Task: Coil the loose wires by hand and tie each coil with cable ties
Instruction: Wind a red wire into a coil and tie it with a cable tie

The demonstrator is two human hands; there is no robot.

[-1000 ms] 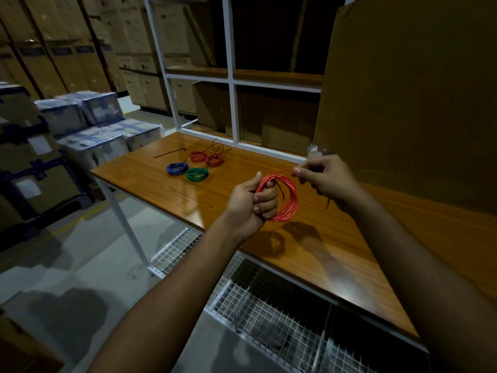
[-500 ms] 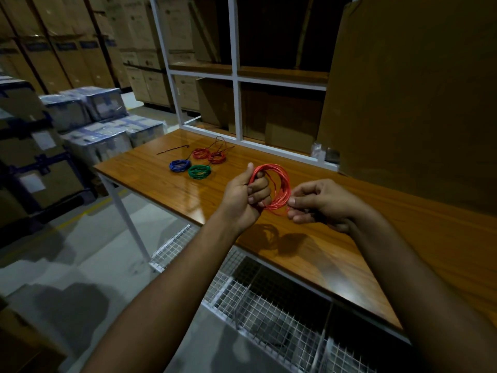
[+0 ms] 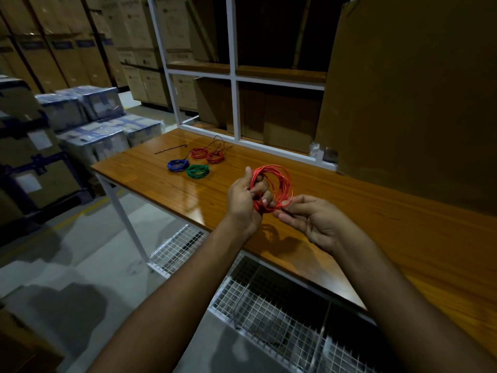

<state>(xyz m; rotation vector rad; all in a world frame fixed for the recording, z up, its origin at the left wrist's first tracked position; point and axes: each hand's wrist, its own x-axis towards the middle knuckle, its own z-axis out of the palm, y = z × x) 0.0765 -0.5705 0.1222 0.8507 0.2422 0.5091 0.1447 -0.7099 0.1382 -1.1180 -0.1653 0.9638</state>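
Two bare arms reach in from the bottom of the frame over a long wooden desk [image 3: 349, 205]. At centre, the left hand [image 3: 243, 201] grips a red coil [image 3: 271, 188] of wire, its fingers curled through the loop and the thumb pointing up along the coil's left side. The coil is held in the air above the desk, standing roughly upright. Just right of it, the right hand [image 3: 313, 219] pinches the coil's lower right edge between thumb and fingertips, with the other fingers loosely curled below.

Further up and to the left, four finished coils lie close together on the desk: a blue coil [image 3: 177, 165], a green coil [image 3: 197, 170], and two small red coils [image 3: 207, 154] behind them with loose ends sticking up. A thin dark tie [image 3: 170, 149] lies just left of those. White shelving [image 3: 234, 76] rises behind the desk. Stacked cartons [image 3: 88, 39] fill the upper left. A wire mesh rack [image 3: 269, 305] sits under the desk.
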